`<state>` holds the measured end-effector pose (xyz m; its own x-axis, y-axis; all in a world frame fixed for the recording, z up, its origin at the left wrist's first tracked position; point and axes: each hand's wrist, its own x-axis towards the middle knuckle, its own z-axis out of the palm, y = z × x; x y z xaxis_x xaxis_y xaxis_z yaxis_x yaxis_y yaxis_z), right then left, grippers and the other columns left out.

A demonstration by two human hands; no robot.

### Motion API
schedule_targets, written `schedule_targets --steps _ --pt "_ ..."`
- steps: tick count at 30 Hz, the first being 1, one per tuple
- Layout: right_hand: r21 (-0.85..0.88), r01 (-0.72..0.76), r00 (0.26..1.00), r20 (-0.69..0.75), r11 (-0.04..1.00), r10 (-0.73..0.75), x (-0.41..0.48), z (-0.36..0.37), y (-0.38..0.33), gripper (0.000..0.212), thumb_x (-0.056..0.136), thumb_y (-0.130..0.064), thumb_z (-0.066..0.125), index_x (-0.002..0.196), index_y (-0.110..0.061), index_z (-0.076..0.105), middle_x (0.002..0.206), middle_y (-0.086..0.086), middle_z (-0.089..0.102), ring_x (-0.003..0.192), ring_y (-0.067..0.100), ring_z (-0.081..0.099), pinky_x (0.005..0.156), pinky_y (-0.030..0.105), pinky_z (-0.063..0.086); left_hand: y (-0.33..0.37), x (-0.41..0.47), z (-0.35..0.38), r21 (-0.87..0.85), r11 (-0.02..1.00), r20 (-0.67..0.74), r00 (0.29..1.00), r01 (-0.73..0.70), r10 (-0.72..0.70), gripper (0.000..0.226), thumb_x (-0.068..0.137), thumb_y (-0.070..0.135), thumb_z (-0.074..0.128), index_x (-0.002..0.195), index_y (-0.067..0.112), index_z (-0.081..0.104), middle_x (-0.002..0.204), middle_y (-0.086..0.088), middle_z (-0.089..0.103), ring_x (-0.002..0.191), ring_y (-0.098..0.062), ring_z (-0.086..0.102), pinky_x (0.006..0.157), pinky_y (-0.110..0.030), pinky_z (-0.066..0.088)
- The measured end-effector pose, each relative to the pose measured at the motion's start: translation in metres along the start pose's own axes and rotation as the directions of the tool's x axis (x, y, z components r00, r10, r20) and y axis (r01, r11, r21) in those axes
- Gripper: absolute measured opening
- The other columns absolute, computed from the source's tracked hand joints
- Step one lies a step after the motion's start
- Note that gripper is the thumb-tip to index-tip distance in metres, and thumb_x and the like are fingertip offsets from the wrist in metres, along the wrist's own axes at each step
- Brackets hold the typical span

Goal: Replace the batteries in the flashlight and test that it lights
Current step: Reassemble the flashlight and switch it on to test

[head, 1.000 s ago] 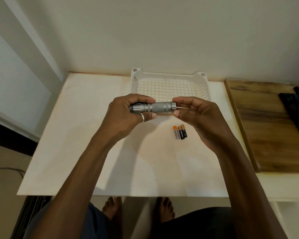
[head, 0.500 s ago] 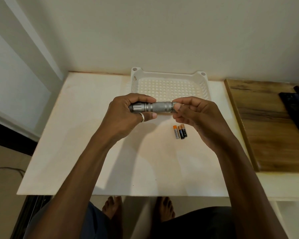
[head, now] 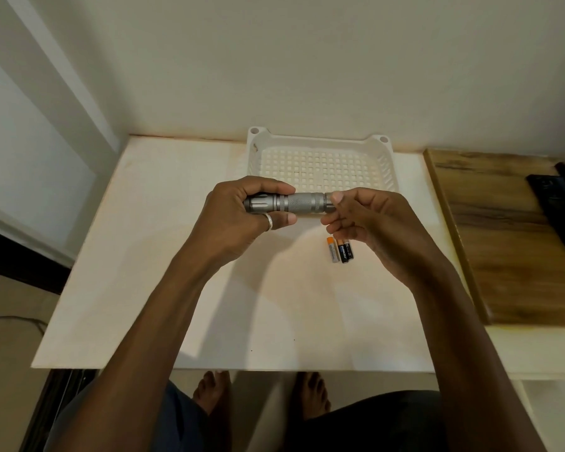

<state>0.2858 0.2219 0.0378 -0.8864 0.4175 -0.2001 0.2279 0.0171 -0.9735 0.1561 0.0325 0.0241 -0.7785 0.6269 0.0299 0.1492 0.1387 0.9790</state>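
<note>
White table (head: 144, 256) against a pale wall, a perforated tray (head: 320, 143) at its far edge. Above the middle, the left hand (head: 232, 216) grips the head of a silver flashlight (head: 302, 202), held level; the right hand (head: 372, 223) pinches its tail end. Three AAA batteries (head: 340, 250) lie together nearer the table's right edge.

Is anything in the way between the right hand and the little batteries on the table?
Nothing visible is. The batteries lie uncovered on the table, close to the right hand, which pinches the tail end of the flashlight while the left hand grips its head.
</note>
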Motion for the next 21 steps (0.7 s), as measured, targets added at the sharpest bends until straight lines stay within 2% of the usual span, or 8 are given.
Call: schedule_targets --steps 3,8,11,14,16,18,21 --pt "0.010 -0.005 0.999 0.036 1.000 0.005 -0.003 -0.003 -0.003 0.015 0.099 -0.022 0.067 0.097 -0.010 0.077 0.085 0.009 0.079 0.072 0.014 0.072 0.067 0.022 0.058 0.000 0.000 0.000 -0.015 1.000 0.010 1.000 0.001 -0.001 0.036 0.069 0.010 0.092 0.092 0.035 0.079 0.097 0.018 0.077 0.087 -0.001 0.071 0.078 -0.015 0.055" --pt "-0.105 -0.063 0.995 -0.090 0.992 0.053 0.001 0.009 -0.003 0.051 0.097 -0.053 0.062 0.071 -0.011 0.074 0.059 0.006 0.068 0.050 0.011 0.060 0.049 0.020 0.048 0.001 -0.001 0.002 -0.024 1.000 0.015 1.000 -0.008 0.009 0.036 0.069 0.010 0.092 0.092 0.035 0.079 0.100 0.013 0.078 0.091 -0.005 0.072 0.083 -0.020 0.057" --pt "-0.130 -0.093 0.988 -0.137 0.987 0.076 0.005 0.012 -0.002 0.058 0.094 -0.061 0.061 0.064 -0.013 0.073 0.054 0.006 0.066 0.044 0.010 0.057 0.045 0.018 0.047 0.002 -0.001 0.001 -0.026 1.000 0.014 1.000 -0.013 0.014 0.036 0.070 0.010 0.092 0.092 0.036 0.078 0.101 0.011 0.078 0.093 -0.008 0.072 0.086 -0.023 0.059" --pt "-0.082 -0.107 0.986 -0.135 0.991 0.095 0.006 0.013 0.000 0.049 0.095 -0.058 0.062 0.084 -0.012 0.075 0.072 0.004 0.077 0.060 0.010 0.071 0.054 0.018 0.054 0.001 -0.001 0.001 -0.031 0.999 0.005 1.000 -0.009 0.009 0.036 0.070 0.011 0.092 0.092 0.035 0.079 0.101 0.012 0.078 0.092 -0.007 0.072 0.083 -0.020 0.057" --pt "-0.052 -0.034 0.990 -0.142 0.998 0.026 0.006 0.013 0.001 0.033 0.099 -0.044 0.064 0.095 -0.012 0.072 0.089 0.006 0.079 0.074 0.011 0.076 0.060 0.019 0.056 0.001 -0.001 0.002 -0.026 1.000 0.004 1.000 0.000 0.001 0.036 0.069 0.010 0.092 0.092 0.035 0.079 0.101 0.014 0.078 0.091 -0.006 0.072 0.080 -0.017 0.055" --pt "-0.043 0.056 0.986 -0.157 0.997 -0.062 0.006 0.013 0.002 0.020 0.100 -0.031 0.066 0.095 -0.013 0.072 0.096 0.011 0.076 0.077 0.010 0.076 0.064 0.020 0.058 0.000 0.000 0.003 -0.022 1.000 0.005 1.000 0.002 -0.002 0.036 0.069 0.010 0.092 0.091 0.036 0.079 0.100 0.016 0.077 0.090 -0.004 0.072 0.079 -0.015 0.054" --pt "0.006 0.088 0.987 -0.133 0.996 -0.086 0.005 0.010 0.002 0.016 0.100 -0.025 0.067 0.094 -0.012 0.075 0.095 0.007 0.075 0.084 0.010 0.076 0.075 0.023 0.061 0.000 0.000 0.003 -0.016 1.000 0.007 1.000 0.002 -0.001 0.036 0.070 0.011 0.092 0.091 0.037 0.079 0.098 0.018 0.077 0.089 -0.002 0.072 0.079 -0.015 0.054"
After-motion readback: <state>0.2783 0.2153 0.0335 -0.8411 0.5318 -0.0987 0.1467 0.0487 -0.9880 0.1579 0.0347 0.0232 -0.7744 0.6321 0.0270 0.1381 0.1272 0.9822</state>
